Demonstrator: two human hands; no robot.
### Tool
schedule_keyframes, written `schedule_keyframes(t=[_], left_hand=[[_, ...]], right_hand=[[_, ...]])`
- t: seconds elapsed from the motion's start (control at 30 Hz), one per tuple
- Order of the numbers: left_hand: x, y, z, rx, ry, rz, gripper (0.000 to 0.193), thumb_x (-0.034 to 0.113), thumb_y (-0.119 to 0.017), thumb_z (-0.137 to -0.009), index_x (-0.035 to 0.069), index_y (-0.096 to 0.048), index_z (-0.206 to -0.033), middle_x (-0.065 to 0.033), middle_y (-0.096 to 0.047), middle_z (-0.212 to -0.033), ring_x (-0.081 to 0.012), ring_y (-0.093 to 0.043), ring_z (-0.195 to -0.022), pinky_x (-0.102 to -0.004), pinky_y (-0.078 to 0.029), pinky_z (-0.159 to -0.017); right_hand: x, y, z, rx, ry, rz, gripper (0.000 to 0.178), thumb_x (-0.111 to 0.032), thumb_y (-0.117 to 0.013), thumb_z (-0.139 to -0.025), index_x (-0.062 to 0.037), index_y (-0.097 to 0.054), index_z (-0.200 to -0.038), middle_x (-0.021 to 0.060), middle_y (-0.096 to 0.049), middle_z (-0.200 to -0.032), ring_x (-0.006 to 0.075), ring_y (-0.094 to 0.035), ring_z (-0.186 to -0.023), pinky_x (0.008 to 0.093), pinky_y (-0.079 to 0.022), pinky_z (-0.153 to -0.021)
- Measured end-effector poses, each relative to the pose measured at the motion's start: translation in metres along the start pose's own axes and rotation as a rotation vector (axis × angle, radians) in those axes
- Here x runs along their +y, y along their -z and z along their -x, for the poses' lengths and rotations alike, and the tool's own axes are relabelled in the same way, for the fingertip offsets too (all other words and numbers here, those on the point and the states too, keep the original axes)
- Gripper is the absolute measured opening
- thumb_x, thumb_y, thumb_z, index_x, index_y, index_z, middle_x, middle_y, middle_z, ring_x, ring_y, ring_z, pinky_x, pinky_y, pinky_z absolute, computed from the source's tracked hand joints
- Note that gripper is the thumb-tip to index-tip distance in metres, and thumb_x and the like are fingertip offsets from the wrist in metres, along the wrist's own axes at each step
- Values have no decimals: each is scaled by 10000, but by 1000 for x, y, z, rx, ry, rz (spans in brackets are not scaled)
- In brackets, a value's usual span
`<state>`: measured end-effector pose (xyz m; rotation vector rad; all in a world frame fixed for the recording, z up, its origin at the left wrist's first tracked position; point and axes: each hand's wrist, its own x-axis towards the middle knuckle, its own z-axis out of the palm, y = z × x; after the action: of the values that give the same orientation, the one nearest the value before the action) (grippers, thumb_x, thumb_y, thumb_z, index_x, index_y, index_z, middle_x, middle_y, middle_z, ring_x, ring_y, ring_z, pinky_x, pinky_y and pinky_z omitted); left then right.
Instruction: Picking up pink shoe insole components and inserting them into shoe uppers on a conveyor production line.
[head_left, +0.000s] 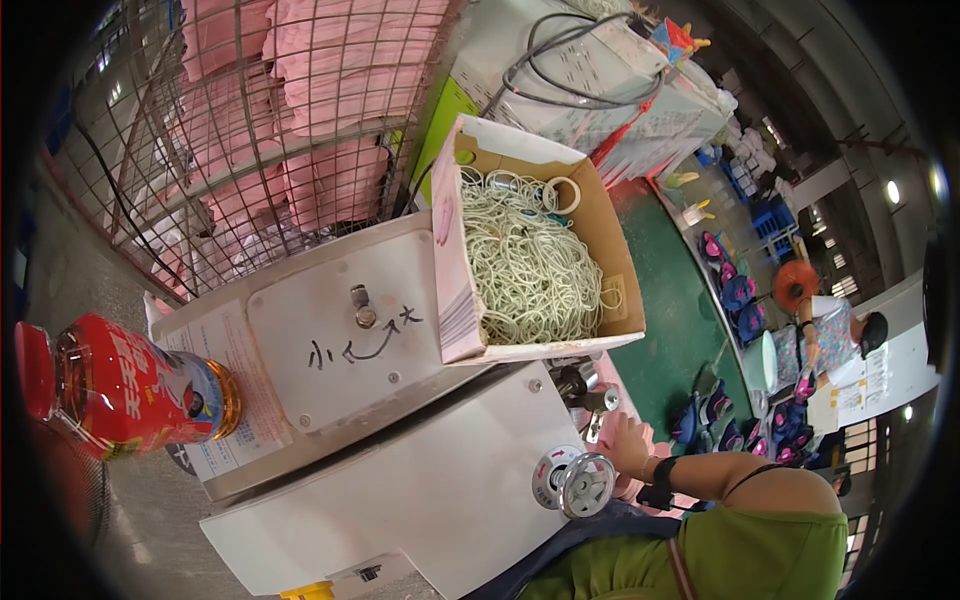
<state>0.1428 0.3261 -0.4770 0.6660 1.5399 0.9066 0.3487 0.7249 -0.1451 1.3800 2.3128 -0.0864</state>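
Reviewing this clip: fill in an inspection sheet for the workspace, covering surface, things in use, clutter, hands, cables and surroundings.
Surface: pale machine housing, with a metal handwheel at its end.
Job's things: pink cloth beside the machine, partly hidden by it.
Clutter: open cardboard box of tangled pale cord; red-labelled bottle, apparently standing on the machine.
Hands: right hand at the pink cloth, by the handwheel, grip unclear; left hand not in view.
Cables: black cable looped over pale equipment.
Surroundings: wire cage with pink fabric; green floor; another person in patterned clothing.

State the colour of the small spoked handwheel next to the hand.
The handwheel is silver, best seen in the head view.
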Motion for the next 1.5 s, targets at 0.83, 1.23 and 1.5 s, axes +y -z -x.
schedule_keyframes(t=[0.83, 1.23, 1.5], left_hand=[[363, -58, 186, 289, -160, -42, 203, 148, -597, -986, -2, -698, -1079, -53, -715, -859, -114, -676, -790, -256, -525, -707], [437, -153, 63, 434, -501, 406, 660, 62, -724, -875, 44, -394, -1447, -95, -556, -1340, -202, -564, -1219, -355, -480, -1015], [457, -159, 95, 365, -328, 620, 595, 96, -688, -919, 2, -397, -1429, -107, -589, -1286, -207, -619, -1130, -362, -530, -943]], right_hand=[[79, 11, 77, 238, 253, -1203, 950, -292, -753, -850, -19, -177, -1554, 217, -622, -1238, 283, -645, -1099, 402, -505, -943], [42, 37, 165, 16, 775, -1251, 901, -300, -784, -833, 4, -261, -1501, 229, -470, -1403, 326, -544, -1262, 423, -484, -981], [39, 32, 116, -593, 738, -1444, 865, -375, -771, -865, 8, -284, -1468, 228, -551, -1311, 284, -605, -1162, 362, -521, -904]])
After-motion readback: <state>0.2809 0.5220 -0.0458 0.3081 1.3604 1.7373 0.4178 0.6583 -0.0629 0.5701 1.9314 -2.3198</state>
